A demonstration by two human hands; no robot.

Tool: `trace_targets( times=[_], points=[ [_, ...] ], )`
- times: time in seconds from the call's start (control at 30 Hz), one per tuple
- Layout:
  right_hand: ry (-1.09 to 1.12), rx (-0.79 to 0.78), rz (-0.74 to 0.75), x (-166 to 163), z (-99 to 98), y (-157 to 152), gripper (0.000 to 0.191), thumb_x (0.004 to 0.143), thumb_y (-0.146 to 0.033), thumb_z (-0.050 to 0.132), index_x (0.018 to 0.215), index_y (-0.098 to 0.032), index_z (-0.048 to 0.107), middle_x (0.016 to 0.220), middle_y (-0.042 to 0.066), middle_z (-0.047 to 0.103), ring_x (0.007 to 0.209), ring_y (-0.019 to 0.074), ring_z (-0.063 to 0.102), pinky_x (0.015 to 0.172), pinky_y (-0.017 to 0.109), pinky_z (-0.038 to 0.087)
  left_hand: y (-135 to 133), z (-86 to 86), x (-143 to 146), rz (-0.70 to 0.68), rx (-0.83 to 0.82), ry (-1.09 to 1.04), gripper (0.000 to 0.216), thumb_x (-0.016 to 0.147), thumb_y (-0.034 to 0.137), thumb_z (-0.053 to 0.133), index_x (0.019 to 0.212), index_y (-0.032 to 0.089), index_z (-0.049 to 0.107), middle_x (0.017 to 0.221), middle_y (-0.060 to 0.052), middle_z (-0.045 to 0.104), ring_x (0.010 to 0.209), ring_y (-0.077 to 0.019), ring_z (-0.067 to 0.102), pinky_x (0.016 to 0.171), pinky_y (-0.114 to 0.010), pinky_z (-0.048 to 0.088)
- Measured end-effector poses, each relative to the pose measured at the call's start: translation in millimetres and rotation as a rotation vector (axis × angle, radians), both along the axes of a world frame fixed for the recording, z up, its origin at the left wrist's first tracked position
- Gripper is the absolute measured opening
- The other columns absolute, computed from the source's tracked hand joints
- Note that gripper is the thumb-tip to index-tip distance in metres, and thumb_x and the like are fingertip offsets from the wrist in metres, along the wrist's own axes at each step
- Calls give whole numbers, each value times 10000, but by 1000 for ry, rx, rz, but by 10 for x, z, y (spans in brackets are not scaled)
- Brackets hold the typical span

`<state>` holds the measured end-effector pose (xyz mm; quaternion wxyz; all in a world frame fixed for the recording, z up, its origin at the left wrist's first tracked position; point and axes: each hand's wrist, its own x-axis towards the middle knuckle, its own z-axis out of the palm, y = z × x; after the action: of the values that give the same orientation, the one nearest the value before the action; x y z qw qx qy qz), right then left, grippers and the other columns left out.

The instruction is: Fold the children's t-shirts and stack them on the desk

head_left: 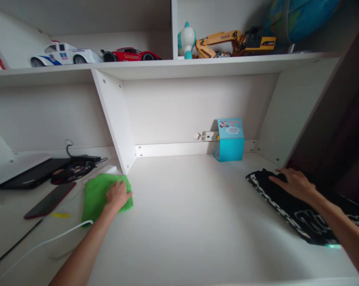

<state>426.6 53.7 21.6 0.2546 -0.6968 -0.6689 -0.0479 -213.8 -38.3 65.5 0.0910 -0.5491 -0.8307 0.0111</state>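
Note:
A bright green cloth [94, 194] lies on the left part of the white desk. My left hand [116, 194] presses down on it, fingers bent into the fabric and thumb out to the right. Over at the right edge, a folded black garment [286, 202] with white lettering and a black-and-white border lies on the desk. My right hand [295, 182] rests on its far end, fingers stretched out and thumb apart, not gripping it.
A phone [49, 200], a white cable [57, 237], a black laptop-like slab [33, 174] and tangled black cords [78, 169] lie left. A blue desk calendar [231, 149] stands by a power strip [210, 136]. Above, a shelf [155, 69] holds toy vehicles and a globe [304, 16].

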Motion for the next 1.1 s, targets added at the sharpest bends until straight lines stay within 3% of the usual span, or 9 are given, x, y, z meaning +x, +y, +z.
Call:
trace_targets(
  times=[0.1, 0.23, 0.37, 0.47, 0.57, 0.73, 0.87, 0.97, 1.1],
  points=[
    [-96, 104, 26, -261, 186, -111, 557, 717, -601, 356, 1010, -173, 559, 1117, 190, 544, 1122, 433, 418, 876, 602, 363, -14, -40, -83, 22, -44, -30, 231, 798, 226, 453, 929, 101, 596, 966, -176, 625, 905, -302, 592, 688, -346, 446],
    [-45, 185, 161, -693, 547, -318, 457, 770, -525, 381, 997, -164, 546, 1071, 195, 564, 1084, 398, 471, 893, 541, 372, 77, 227, 33, -73, 129, -152, 209, 820, 253, 397, 723, 159, 557, 739, -76, 618, 741, -237, 593, 610, -294, 422],
    [125, 35, 422, -1533, 893, -711, 379, 825, -461, 443, 1110, -218, 503, 1095, 114, 590, 997, 270, 572, 822, 388, 462, 6, 599, 827, -550, 630, -743, 251, 842, 374, 415, 702, 173, 466, 630, 12, 513, 636, -137, 543, 600, -227, 433],
    [400, -234, 885, -2235, 1127, -1069, 619, 791, -435, 560, 1317, -228, 309, 1203, 106, 519, 953, 200, 587, 743, 317, 501, -219, 802, 1627, -894, 585, -1259, 254, 833, 380, 481, 990, 182, 450, 766, 1, 555, 688, -132, 577, 587, -212, 475],
    [458, -158, 1007, -2582, 1350, -1312, 372, 780, -379, 600, 1074, -172, 504, 918, 40, 613, 774, 144, 583, 710, 278, 483, -454, 977, 2104, -1136, 369, -1362, 333, 852, 319, 473, 1158, 194, 430, 851, -26, 576, 738, -137, 595, 620, -224, 507],
    [532, -216, 990, -2359, 1672, -1530, 192, 794, -311, 598, 889, -165, 516, 671, -21, 595, 601, 107, 557, 583, 219, 466, -581, 1298, 2097, -1405, 270, -1019, 466, 795, 241, 526, 1256, 247, 458, 1165, -78, 475, 1047, -204, 508, 902, -347, 456],
    [394, -341, 1067, -2152, 1912, -1752, 170, 839, -303, 538, 740, -166, 548, 636, -10, 612, 604, 105, 577, 611, 216, 481, -591, 1455, 2064, -1536, 269, -780, 368, 677, 239, 661, 1042, 236, 608, 1295, -64, 406, 1198, -261, 371, 1019, -409, 328],
    [355, -326, 1175, -2082, 2044, -1912, 247, 866, -276, 494, 650, -177, 561, 660, 0, 623, 631, 108, 596, 620, 215, 490, -671, 1498, 2112, -1600, 119, -895, 190, 681, 265, 667, 847, 178, 636, 1125, -68, 552, 1045, -236, 503, 892, -349, 437],
    [662, -70, 1097, -1947, 2141, -2040, 104, 841, -272, 544, 894, -209, 607, 546, -47, 512, 404, 74, 463, 370, 187, 395, -830, 1567, 2056, -1444, -99, -1248, 197, 724, 313, 619, 848, 160, 605, 737, -2, 604, 651, -132, 573, 593, -229, 479]
  ],
)
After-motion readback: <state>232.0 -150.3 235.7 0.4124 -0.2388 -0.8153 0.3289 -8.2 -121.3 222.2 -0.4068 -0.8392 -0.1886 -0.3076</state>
